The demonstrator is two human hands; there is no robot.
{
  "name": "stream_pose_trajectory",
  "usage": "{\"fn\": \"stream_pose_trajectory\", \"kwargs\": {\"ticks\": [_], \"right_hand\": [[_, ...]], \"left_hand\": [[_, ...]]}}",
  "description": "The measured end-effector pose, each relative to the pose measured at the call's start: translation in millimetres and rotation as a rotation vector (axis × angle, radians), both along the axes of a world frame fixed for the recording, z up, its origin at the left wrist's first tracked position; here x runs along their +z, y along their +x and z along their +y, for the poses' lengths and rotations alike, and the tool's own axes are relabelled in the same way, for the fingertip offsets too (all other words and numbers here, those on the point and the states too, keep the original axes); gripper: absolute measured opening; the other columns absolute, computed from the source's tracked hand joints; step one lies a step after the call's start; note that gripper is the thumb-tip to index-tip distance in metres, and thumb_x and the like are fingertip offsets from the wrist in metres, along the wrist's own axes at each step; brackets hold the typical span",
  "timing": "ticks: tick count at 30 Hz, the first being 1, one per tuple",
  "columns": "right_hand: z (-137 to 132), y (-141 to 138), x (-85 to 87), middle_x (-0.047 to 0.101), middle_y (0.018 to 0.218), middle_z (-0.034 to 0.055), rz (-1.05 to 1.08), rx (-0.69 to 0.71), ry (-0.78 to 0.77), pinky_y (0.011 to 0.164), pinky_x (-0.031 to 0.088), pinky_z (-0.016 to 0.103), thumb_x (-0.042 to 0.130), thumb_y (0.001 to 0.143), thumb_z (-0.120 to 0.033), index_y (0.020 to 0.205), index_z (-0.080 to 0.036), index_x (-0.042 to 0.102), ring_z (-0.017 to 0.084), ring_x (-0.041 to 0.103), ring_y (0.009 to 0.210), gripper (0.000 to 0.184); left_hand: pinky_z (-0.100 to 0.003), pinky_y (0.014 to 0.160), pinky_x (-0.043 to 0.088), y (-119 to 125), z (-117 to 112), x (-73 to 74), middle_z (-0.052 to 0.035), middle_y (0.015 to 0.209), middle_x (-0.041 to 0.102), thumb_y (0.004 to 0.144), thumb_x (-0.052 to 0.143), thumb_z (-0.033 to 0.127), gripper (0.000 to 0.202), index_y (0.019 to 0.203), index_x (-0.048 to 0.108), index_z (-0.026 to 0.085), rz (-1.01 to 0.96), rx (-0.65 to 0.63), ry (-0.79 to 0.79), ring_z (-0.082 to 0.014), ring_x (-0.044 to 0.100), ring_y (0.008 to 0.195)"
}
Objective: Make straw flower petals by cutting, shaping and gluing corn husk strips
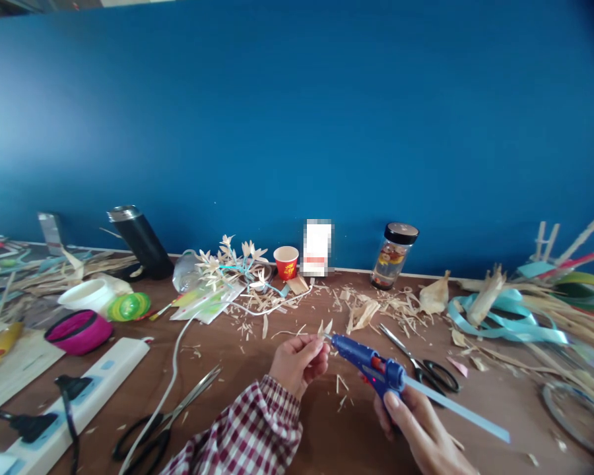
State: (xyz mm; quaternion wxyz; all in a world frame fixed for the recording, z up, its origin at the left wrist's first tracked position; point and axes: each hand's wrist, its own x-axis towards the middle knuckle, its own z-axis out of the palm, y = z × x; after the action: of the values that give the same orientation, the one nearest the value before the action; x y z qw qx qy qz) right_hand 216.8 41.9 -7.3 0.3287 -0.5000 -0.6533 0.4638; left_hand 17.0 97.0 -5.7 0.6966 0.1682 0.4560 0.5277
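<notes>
My left hand (297, 361), in a red-and-white checked sleeve, pinches a small pale straw piece (325, 328) above the brown table (257, 422). My right hand (416, 422) grips a blue hot glue gun (371, 364) with a pale blue glue stick (462, 410) poking out behind. The gun's nozzle touches the straw piece right beside my left fingertips. Loose straw scraps (361, 310) lie scattered just beyond both hands.
Black-handled scissors (426, 366) lie right of the gun, another pair of scissors (163, 415) at the lower left. A white power strip (79, 396), pink bowl (78, 331), black flask (141, 241), straw flower sprig (232, 264), red cup (286, 262), jar (395, 256) and blue ribbon (505, 320) surround the area.
</notes>
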Motion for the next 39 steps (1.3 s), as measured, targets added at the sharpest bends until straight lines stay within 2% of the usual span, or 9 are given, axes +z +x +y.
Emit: {"fn": "stream_pose_trajectory", "kwargs": {"ticks": [7,16,25,39], "right_hand": [[0,-2,2.0,0.049,0.061,0.0015,0.016,-0.017,0.011,0.057,0.037,0.025,0.032,0.086,-0.056,0.065,-0.019,0.05,0.013,0.045,0.057,0.046],[-1,1,-0.3,0.051,0.062,0.0014,-0.032,-0.017,0.007,0.058,0.037,0.024,0.033,0.087,-0.054,0.064,-0.019,0.05,0.013,0.046,0.058,0.045],[0,3,-8.4,0.053,0.064,0.0023,-0.026,-0.009,-0.051,0.06,0.039,0.025,0.035,0.085,-0.056,0.069,-0.018,0.052,0.014,0.048,0.061,0.044],[1,6,-10.6,0.052,0.064,0.002,-0.038,-0.004,-0.032,0.06,0.038,0.025,0.033,0.087,-0.054,0.068,-0.019,0.051,0.014,0.046,0.061,0.044]], "left_hand": [[-0.016,0.044,0.05,1,-1,-1.8,-0.0006,0.054,0.06,0.052,0.081,0.026,0.025,0.062,0.064,0.01,0.063,0.021,0.007,-0.0047,0.051,0.044],[-0.018,0.047,0.049,1,-1,-2.4,-0.0024,0.055,0.061,0.045,0.083,0.03,0.032,0.062,0.066,0.009,0.03,0.009,0.046,-0.0057,0.052,0.045],[-0.016,0.044,0.047,2,0,-0.7,0.0001,0.051,0.059,0.046,0.083,0.028,0.03,0.06,0.063,0.01,0.029,0.059,0.044,-0.0046,0.05,0.043],[-0.016,0.043,0.046,-1,1,-4.0,-0.0008,0.052,0.06,0.045,0.083,0.029,0.031,0.06,0.064,0.01,0.043,0.076,0.033,-0.0044,0.05,0.043]]}}
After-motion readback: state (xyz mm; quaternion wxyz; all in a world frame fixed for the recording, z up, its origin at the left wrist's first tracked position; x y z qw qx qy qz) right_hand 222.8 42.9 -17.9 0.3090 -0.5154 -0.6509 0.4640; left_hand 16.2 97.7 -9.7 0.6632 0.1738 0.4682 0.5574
